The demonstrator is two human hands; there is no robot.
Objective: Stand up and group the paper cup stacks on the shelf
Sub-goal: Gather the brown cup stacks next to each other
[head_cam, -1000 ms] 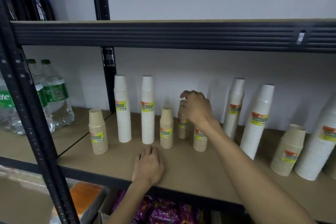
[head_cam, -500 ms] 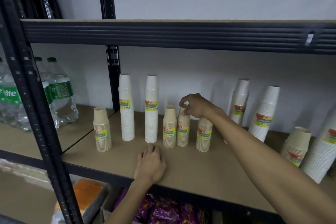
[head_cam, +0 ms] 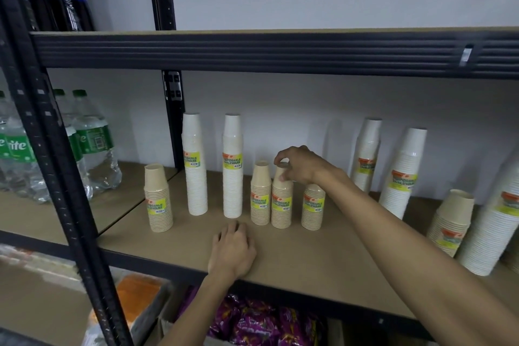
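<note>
White wall and black metal racking frame a brown shelf [head_cam: 323, 270] where paper cup stacks stand in loose order: two tall white stacks [head_cam: 232, 166] at the back left, one short tan stack [head_cam: 158, 198] alone near the upright, and three short tan stacks at the centre. The right hand [head_cam: 302, 164] reaches over the middle one of these, the tan stack [head_cam: 281, 199], with fingertips pinched narrowly on its top cup, while it stands touching its left neighbour [head_cam: 261, 194] and slightly apart from the third tan stack [head_cam: 313, 206] on its right. The left hand [head_cam: 233, 250] lies flat on the shelf in front, fingers loosely spread and holding nothing. More white stacks [head_cam: 403, 174] lean at the far right beside a tilted tan stack [head_cam: 452, 222]. Green-labelled bottles [head_cam: 94, 146] fill the bay to the left. The step in hand appears to be settling this stack upright against its neighbour; it is likely best done by steadying from the top, pressing straight down, and letting go gently so the row does not tip.
</note>
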